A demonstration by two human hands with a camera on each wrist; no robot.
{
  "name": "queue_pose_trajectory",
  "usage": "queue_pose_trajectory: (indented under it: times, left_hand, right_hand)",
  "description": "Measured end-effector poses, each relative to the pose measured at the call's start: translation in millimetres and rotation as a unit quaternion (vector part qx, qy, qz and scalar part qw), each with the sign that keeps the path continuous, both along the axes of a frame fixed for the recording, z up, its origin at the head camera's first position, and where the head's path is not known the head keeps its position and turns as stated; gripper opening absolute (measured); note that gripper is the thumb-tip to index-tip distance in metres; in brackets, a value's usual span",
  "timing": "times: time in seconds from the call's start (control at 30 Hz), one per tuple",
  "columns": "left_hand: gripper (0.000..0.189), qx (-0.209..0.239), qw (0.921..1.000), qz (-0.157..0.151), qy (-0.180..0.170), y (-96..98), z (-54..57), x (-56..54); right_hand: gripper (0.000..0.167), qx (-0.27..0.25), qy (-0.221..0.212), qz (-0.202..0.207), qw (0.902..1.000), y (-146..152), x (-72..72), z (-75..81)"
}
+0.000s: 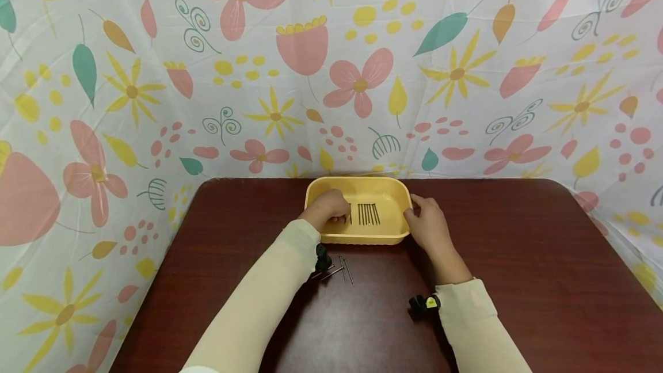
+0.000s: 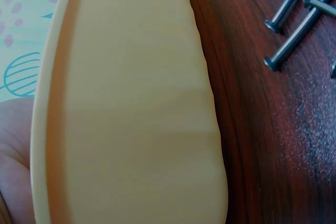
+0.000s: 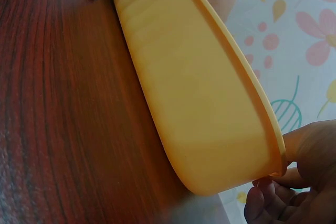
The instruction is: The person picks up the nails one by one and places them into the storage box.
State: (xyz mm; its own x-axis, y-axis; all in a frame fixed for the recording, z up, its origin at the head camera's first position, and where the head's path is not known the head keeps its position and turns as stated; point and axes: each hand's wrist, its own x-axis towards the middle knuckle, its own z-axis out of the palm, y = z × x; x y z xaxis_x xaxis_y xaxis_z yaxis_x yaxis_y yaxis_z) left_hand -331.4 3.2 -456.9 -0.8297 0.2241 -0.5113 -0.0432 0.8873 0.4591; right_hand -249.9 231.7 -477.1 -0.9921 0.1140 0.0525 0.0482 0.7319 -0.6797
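Left hand [image 1: 327, 207] reaches into the yellow tray [image 1: 393, 189], fingers curled at the row of nails [image 1: 368, 214]; whether they pinch one cannot be told. Nails lie just right of those fingers, long axes pointing away from the person. Right hand [image 1: 427, 224] grips the tray's right rim; loose nails [image 1: 342, 269] lie on the tabletop [image 1: 518, 281] nearer the left arm.

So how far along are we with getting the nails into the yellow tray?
Roughly six nails already lie side by side in the yellow tray. The left hand is inside it, seemingly setting down another, while the right hand steadies the rim. About four loose nails remain on the table.
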Motion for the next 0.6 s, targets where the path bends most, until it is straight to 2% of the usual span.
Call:
queue_pose_trajectory:
  times: [0.6]
  left_hand:
    - [0.027, 0.002, 0.9999, -0.001, 0.014, -0.3, -2.7, -0.1]
  right_hand:
    - [0.051, 0.000, 0.007, -0.001, 1.0000, -0.2, 0.1, -1.4]
